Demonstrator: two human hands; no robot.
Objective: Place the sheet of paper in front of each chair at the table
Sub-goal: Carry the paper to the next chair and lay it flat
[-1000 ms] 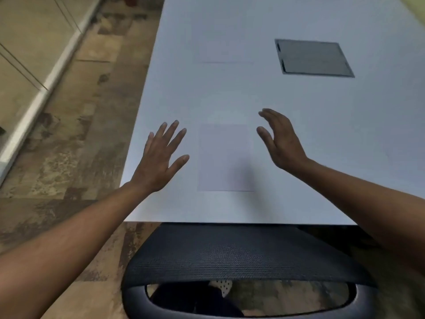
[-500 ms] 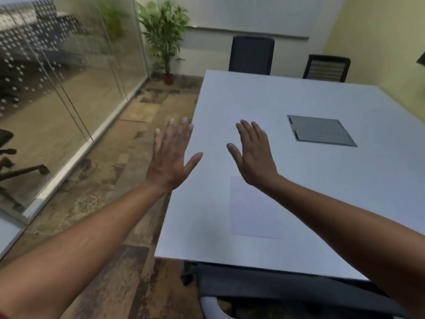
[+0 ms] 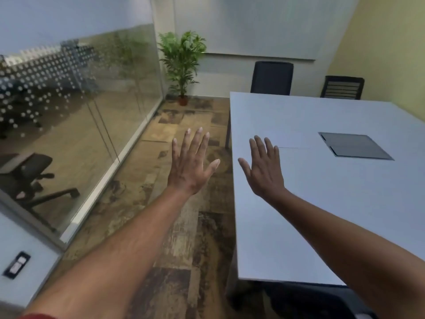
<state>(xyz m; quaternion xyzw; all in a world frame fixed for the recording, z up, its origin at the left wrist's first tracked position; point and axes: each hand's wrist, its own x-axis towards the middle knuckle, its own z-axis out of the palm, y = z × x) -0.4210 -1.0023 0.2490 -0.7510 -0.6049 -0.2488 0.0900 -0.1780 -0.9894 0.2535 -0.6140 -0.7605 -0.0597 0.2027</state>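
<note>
Both bare arms stretch forward, palms down and empty. The left hand [image 3: 189, 166] hangs over the mottled brown floor [image 3: 184, 226] just off the table's left edge, its fingers [image 3: 197, 143] spread apart and straight. The right hand [image 3: 264, 171] floats above the left part of the large white rectangular table [image 3: 322, 203], fingers [image 3: 261, 147] close together with the thumb out, gripping nothing.

A white sheet of paper [image 3: 296, 162] lies flat on the tabletop just beyond the right hand, so pale against the surface that only its far edge shows clearly. A grey square hatch panel [image 3: 355, 148] sits set into the table farther right.

At the far end stand a black high-backed chair [image 3: 271, 78] and a black slatted-back chair [image 3: 342, 87]; whether paper lies before them I cannot tell. A green potted plant [image 3: 181, 63] stands in the corner beside the glass partition wall [image 3: 80, 111].
</note>
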